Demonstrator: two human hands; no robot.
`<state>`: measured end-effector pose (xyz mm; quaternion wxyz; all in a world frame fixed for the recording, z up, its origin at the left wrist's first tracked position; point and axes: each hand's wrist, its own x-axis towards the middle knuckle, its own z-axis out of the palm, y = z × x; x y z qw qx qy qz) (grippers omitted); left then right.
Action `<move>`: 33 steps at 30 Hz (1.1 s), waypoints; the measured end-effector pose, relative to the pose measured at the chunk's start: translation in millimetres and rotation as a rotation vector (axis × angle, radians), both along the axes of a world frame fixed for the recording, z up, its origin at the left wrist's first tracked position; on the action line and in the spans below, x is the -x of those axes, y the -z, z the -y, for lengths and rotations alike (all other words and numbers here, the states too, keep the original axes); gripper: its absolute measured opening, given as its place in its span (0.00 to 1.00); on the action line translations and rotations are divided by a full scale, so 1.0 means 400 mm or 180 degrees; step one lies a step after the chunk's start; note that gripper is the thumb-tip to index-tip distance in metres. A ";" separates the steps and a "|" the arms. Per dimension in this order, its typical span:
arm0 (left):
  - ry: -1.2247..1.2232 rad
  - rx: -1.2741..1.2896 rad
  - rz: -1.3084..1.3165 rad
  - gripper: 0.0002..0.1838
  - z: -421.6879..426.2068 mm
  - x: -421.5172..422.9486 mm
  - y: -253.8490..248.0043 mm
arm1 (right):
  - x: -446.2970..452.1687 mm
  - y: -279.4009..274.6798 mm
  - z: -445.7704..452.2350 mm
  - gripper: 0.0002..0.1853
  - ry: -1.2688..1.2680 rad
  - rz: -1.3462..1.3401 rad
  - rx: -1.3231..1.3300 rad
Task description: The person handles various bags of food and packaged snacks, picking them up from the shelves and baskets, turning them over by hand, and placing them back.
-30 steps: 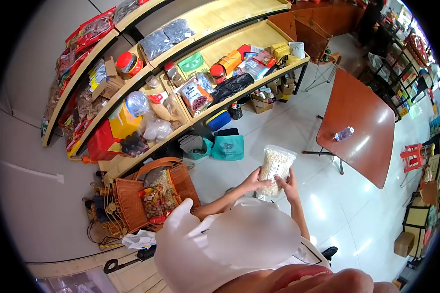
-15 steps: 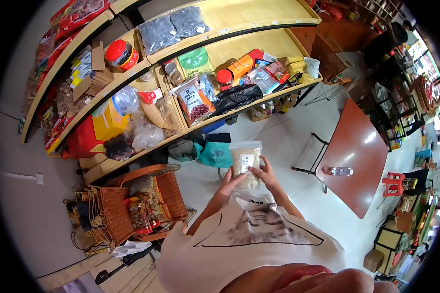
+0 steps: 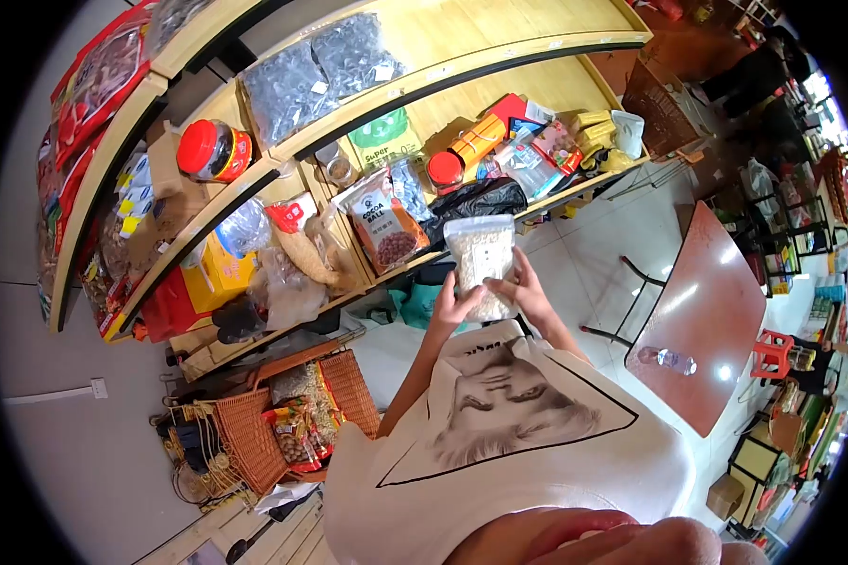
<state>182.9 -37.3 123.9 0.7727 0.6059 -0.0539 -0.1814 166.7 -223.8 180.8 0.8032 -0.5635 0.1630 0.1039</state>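
Observation:
A clear plastic bag of pale grains (image 3: 481, 259) with a white label is held up in front of the shelf. My left hand (image 3: 457, 303) grips its lower left side, the thumb pressed on the front. Around the lower right side is my right hand (image 3: 526, 290), its thumb also on the front. Both hands are closed on the bag; the fingers behind it are hidden. Just beyond the bag, on the lower shelf, lie a black plastic bag (image 3: 477, 200) and a Cocoa Ball bag (image 3: 383, 226).
Wooden shelving (image 3: 499, 80) crosses the top and left, carrying jars and packets. A wicker chair (image 3: 250, 443) with snack bags stands lower left. To the right is a reddish table (image 3: 697, 311) with a plastic bottle (image 3: 667, 360). A person in dark clothes (image 3: 749, 80) is far right.
Both hands have raised the bag of grains, bringing it closer to the shelf edge in view. The camera view has shifted, with the shelf appearing nearer.

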 end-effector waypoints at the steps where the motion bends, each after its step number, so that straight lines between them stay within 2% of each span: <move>1: -0.0038 -0.0071 0.0112 0.26 0.035 -0.055 -0.061 | -0.050 -0.034 0.028 0.53 -0.0017 -0.0082 0.0091; 3: -0.0084 -0.0507 0.0542 0.26 0.099 -0.178 -0.104 | -0.170 -0.086 0.087 0.52 -0.0052 0.0449 0.0060; 4: -0.0178 -0.0216 0.0704 0.27 0.139 -0.243 -0.110 | -0.235 -0.120 0.123 0.52 -0.0101 0.0618 0.0127; 5: -0.0159 -0.0470 0.0945 0.28 0.171 -0.316 -0.172 | -0.311 -0.174 0.162 0.52 -0.0189 0.0719 0.0105; 6: -0.0154 -0.0723 0.1174 0.29 0.202 -0.390 -0.236 | -0.398 -0.152 0.208 0.51 -0.0248 0.1220 0.0142; 7: -0.0287 -0.0635 0.1334 0.32 0.243 -0.468 -0.279 | -0.476 -0.238 0.235 0.51 -0.0285 0.1197 0.0107; 8: -0.0451 -0.0547 0.1511 0.34 0.280 -0.555 -0.320 | -0.577 -0.271 0.278 0.49 -0.0409 0.1583 0.0807; 9: -0.0588 -0.0577 0.1748 0.35 0.318 -0.647 -0.377 | -0.677 -0.339 0.306 0.46 -0.0650 0.1748 0.0520; 10: -0.0744 -0.0631 0.1993 0.36 0.353 -0.741 -0.416 | -0.774 -0.348 0.331 0.41 -0.0271 0.1929 0.0941; 12: -0.0907 -0.0185 0.2097 0.36 0.424 -0.949 -0.434 | -0.965 -0.402 0.381 0.34 -0.0331 0.1680 0.0957; 13: -0.0932 -0.0330 0.1459 0.30 0.481 -1.060 -0.389 | -1.109 -0.312 0.466 0.32 -0.0354 0.0968 0.2298; 14: -0.1221 -0.0793 0.1523 0.29 0.492 -1.145 -0.365 | -1.305 -0.182 0.549 0.27 -0.0633 0.1277 0.2071; 16: -0.1858 -0.1923 0.1755 0.27 0.537 -1.217 -0.297 | -1.662 0.027 0.693 0.19 -0.1231 0.1825 0.1492; 17: -0.2057 -0.2383 0.1825 0.26 0.531 -1.239 -0.297 | -1.778 0.104 0.582 0.22 -0.0293 0.2586 -0.0280; 18: -0.2207 -0.2764 0.1809 0.25 0.522 -1.261 -0.278 | -1.819 0.135 0.678 0.28 -0.0692 0.2268 0.1254; 19: -0.2182 -0.2984 0.1853 0.24 0.544 -1.275 -0.256 | -1.698 -0.018 0.656 0.35 -0.1232 0.2045 0.2803; 20: -0.2141 -0.3158 0.1879 0.24 0.561 -1.278 -0.250 | -1.628 -0.075 0.604 0.34 -0.1485 0.1807 0.3102; 22: -0.1956 -0.3433 0.2071 0.22 0.570 -1.285 -0.257 | -1.590 -0.094 0.540 0.32 -0.1110 0.1931 0.3868; 24: -0.1776 -0.3354 0.2395 0.21 0.568 -1.261 -0.246 | -1.482 -0.141 0.489 0.33 -0.1201 0.1401 0.3891; 25: -0.1707 -0.3098 0.2541 0.22 0.536 -1.220 -0.237 | -1.444 -0.144 0.468 0.31 -0.0787 0.1487 0.5263; 26: -0.1625 -0.2843 0.2680 0.22 0.503 -1.177 -0.229 | -1.347 -0.175 0.402 0.30 0.0075 0.1806 0.5755; 27: -0.1918 -0.2614 0.2998 0.20 0.423 -1.051 -0.258 | -1.307 -0.164 0.367 0.29 0.0267 0.2253 0.5558; 28: -0.1870 -0.2450 0.3152 0.19 0.343 -0.941 -0.280 | -1.276 -0.142 0.326 0.28 0.0470 0.2703 0.5318; 29: -0.2363 -0.1926 0.3241 0.18 0.283 -0.843 -0.219 | -1.215 -0.135 0.250 0.29 0.0503 0.3397 0.4377; 30: -0.2066 -0.2584 0.2192 0.18 0.208 -0.721 -0.171 | -1.138 -0.108 0.148 0.30 0.0511 0.3956 0.3365; 31: -0.1549 -0.3367 0.1200 0.18 0.132 -0.599 -0.122 | -1.086 -0.039 0.077 0.23 -0.0054 0.4245 0.3888; 32: -0.2788 -0.3201 0.1582 0.16 0.070 -0.411 -0.014 | -0.913 -0.074 -0.055 0.17 -0.0821 0.4099 0.2878; 33: -0.3440 -0.3034 0.1193 0.11 0.015 -0.246 0.219 | -0.812 -0.025 -0.134 0.17 -0.1657 0.4115 0.2485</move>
